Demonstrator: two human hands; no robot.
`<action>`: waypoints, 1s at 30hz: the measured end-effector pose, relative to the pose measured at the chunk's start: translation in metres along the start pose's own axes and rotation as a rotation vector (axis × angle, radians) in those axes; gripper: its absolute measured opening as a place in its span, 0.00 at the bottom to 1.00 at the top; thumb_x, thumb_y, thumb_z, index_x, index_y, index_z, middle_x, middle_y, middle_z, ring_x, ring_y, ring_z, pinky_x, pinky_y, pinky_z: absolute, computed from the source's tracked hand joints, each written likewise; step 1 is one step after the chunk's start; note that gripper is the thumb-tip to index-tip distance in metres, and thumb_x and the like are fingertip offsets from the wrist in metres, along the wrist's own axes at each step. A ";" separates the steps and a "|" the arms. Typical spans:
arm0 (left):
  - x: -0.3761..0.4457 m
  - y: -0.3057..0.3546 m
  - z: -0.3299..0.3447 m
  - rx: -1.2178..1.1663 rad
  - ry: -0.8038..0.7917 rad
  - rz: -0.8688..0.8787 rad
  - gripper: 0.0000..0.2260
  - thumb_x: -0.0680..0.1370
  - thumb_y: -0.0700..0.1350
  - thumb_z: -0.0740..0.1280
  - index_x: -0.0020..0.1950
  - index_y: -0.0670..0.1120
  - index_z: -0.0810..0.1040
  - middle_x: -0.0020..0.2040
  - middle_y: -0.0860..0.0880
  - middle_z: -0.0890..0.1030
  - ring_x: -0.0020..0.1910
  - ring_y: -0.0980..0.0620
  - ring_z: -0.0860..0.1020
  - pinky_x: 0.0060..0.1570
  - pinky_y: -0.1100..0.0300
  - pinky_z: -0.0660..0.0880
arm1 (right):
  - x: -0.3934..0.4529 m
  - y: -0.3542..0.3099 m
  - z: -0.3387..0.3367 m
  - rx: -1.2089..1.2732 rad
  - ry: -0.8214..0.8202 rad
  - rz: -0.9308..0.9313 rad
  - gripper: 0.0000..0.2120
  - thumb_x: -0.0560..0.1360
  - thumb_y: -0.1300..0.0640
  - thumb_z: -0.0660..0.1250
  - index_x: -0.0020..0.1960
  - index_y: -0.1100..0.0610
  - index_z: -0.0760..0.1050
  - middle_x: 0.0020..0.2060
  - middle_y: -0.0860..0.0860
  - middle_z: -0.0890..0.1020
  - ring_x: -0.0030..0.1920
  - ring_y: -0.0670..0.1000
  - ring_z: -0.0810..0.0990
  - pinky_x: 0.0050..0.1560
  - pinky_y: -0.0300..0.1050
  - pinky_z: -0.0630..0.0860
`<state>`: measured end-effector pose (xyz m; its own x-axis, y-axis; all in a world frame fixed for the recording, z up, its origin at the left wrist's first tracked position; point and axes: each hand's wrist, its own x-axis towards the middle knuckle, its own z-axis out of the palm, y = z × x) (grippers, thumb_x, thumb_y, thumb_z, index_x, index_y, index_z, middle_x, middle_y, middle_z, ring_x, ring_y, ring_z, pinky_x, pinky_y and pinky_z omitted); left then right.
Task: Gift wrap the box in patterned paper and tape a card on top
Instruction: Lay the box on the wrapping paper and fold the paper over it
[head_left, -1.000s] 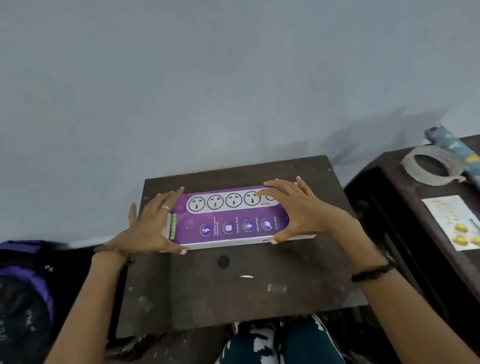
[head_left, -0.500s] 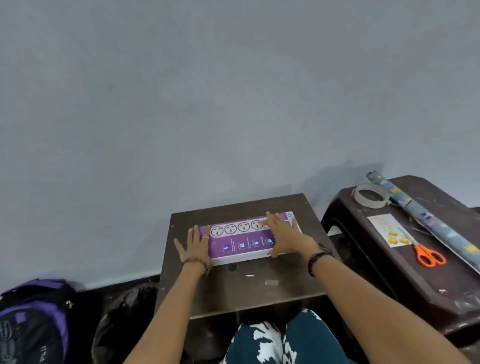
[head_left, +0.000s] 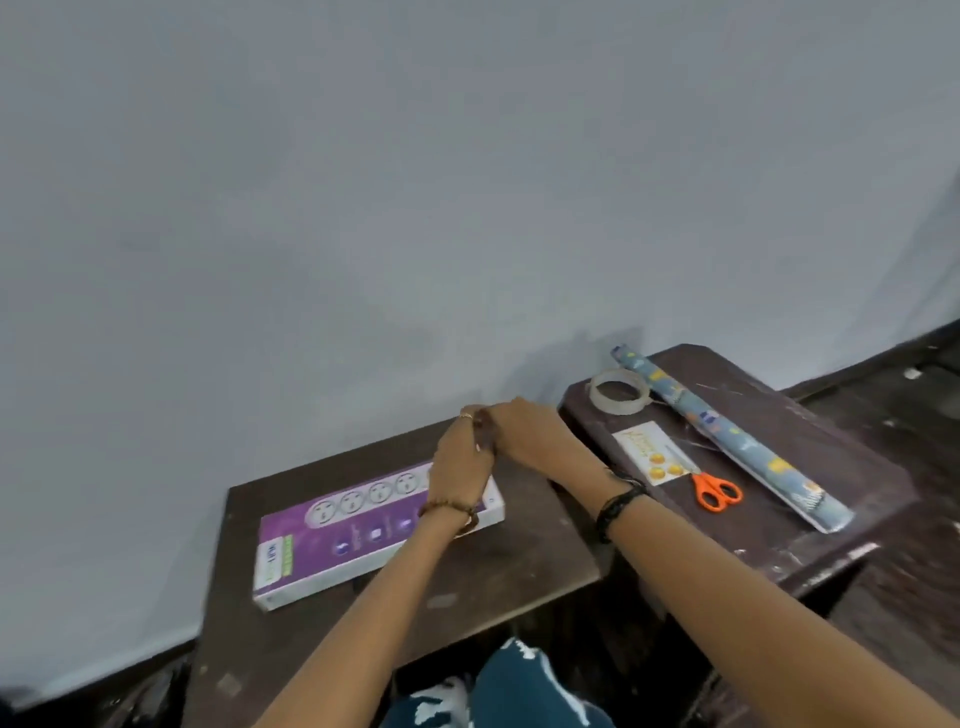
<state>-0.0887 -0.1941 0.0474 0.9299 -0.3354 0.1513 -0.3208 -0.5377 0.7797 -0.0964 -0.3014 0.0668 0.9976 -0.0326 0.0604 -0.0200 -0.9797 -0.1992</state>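
Box (head_left: 363, 525) on near table (head_left: 519, 561); tape (head_left: 618, 392), card (head_left: 652, 453), scissors (head_left: 716, 491), paper roll (head_left: 727, 436) on right table (head_left: 831, 447).

Left dark surface (head_left: 519, 561): purple box (head_left: 332, 540) lying flat. Right dark surface (head_left: 810, 441): tape roll (head_left: 618, 392), card (head_left: 652, 453), orange scissors (head_left: 716, 490), rolled patterned paper (head_left: 727, 436).

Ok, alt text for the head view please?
Both hands, left hand and right hand, meet above the unwrapped purple box on a dark table. Paper roll, tape, card and scissors lie on the right-hand table.
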 end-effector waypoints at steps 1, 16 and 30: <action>0.009 0.011 0.013 -0.013 -0.003 0.005 0.13 0.76 0.35 0.61 0.60 0.44 0.74 0.56 0.46 0.80 0.57 0.47 0.77 0.57 0.59 0.71 | -0.003 0.014 -0.007 -0.044 0.038 0.036 0.13 0.78 0.60 0.57 0.59 0.59 0.74 0.55 0.57 0.79 0.54 0.58 0.79 0.51 0.49 0.74; 0.035 0.085 0.212 -0.157 -0.584 -0.006 0.21 0.76 0.34 0.61 0.68 0.43 0.67 0.66 0.43 0.73 0.66 0.49 0.71 0.64 0.60 0.67 | -0.078 0.216 0.033 -0.119 0.181 0.841 0.13 0.76 0.61 0.57 0.60 0.59 0.67 0.56 0.57 0.75 0.57 0.59 0.74 0.53 0.53 0.70; 0.027 0.093 0.129 -1.113 -0.247 -0.444 0.03 0.78 0.43 0.64 0.47 0.47 0.76 0.40 0.51 0.81 0.43 0.54 0.80 0.39 0.62 0.76 | -0.078 0.156 -0.030 0.402 0.369 0.297 0.14 0.74 0.50 0.64 0.59 0.52 0.71 0.50 0.47 0.77 0.50 0.50 0.76 0.43 0.45 0.70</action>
<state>-0.1165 -0.3525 0.0454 0.8213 -0.4939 -0.2854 0.4575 0.2715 0.8468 -0.1793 -0.4575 0.0603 0.8633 -0.4292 0.2656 -0.1956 -0.7697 -0.6077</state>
